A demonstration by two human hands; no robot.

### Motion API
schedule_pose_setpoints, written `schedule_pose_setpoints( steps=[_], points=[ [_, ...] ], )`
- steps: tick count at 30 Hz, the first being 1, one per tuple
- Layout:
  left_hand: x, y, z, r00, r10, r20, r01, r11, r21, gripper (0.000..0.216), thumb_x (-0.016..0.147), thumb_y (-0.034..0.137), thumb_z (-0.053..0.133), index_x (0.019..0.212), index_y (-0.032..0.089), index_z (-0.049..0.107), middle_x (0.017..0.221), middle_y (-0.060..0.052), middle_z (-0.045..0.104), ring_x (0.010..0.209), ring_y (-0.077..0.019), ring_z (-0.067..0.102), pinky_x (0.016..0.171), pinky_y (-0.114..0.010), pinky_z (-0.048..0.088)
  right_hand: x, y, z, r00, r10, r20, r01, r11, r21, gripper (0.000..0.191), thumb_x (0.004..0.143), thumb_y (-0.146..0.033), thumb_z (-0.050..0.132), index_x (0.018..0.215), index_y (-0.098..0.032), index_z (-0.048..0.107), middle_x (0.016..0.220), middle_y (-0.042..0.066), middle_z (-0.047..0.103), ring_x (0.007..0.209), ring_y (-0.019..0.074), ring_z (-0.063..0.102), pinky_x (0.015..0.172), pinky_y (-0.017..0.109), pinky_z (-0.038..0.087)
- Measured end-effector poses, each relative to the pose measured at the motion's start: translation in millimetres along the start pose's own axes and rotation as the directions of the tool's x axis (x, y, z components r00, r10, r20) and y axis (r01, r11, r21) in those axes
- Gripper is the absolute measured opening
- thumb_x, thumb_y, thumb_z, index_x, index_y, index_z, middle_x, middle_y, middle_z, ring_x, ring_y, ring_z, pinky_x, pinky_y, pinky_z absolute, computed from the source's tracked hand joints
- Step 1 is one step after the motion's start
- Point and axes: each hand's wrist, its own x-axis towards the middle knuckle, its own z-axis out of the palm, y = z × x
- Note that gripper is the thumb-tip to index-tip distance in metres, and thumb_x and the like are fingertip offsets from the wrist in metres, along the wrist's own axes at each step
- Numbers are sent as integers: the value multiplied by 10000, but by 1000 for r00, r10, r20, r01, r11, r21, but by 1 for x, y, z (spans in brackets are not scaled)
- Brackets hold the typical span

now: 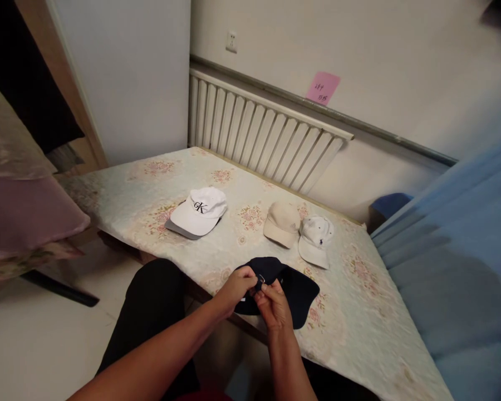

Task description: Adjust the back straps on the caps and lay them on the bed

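A dark navy cap [296, 284] lies at the near edge of the floral-covered table [359, 328]. My left hand [234, 287] and my right hand [275, 306] meet at the cap's back, fingers pinched on its strap and small metal buckle [261, 279]. Farther out lie a white cap with a black logo [200, 211], a beige cap [281, 223] and a white cap with a small emblem [316, 238], the last two touching.
A white radiator [263, 133] runs along the wall behind the table, with a pink note [323, 87] above it. Blue fabric [463, 267] hangs at the right. Pink cushions [20, 217] sit at the left. My dark-trousered knee [154, 301] is under the table's edge.
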Motion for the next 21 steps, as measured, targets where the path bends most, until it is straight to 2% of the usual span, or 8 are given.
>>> schedule_pose_setpoints(
  steps=[6, 14, 21],
  points=[
    [3, 3, -1, 997, -73, 17, 72, 997, 32, 74, 601, 204, 522, 589, 178, 454, 526, 43, 498, 559, -106, 482, 568, -233, 331, -1, 1, -2, 1000, 9, 2, -9, 1000, -7, 324, 685, -79, 687, 952, -259, 647, 836, -20, 684, 778, 133, 624, 734, 286, 479],
    [5, 7, -2, 990, -138, 0, 138, 986, 94, 61, 555, 187, 497, 550, 182, 436, 481, 57, 431, 497, -89, 392, 504, -233, 257, -4, 1, 0, 1000, 8, -14, -8, 999, -34, 334, 670, -93, 697, 954, -261, 649, 791, -33, 677, 724, 122, 615, 696, 276, 489],
    [7, 11, -1, 985, -172, 8, 171, 979, 110, 76, 546, 187, 497, 540, 185, 421, 463, 69, 396, 467, -76, 347, 481, -225, 233, -5, 0, 1, 999, 22, -43, -25, 997, -78, 344, 635, -99, 716, 939, -248, 657, 780, -27, 683, 654, 112, 603, 599, 240, 473]
  ],
)
